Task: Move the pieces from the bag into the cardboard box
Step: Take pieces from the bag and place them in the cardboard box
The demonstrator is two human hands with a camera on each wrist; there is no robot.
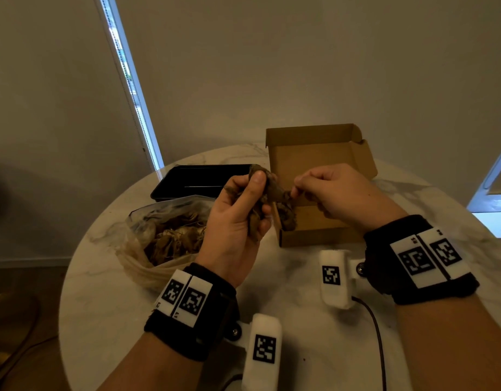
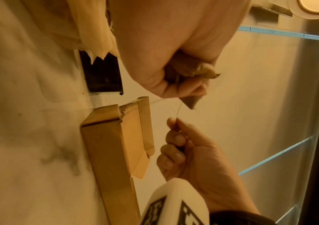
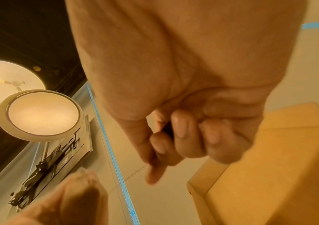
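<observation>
A round white marble surface stands by plain pale walls. A thin strip of window glows blue-white on the left, and another window shines at the right. A round ceiling lamp glows warm. The floor is dim and brown.
</observation>
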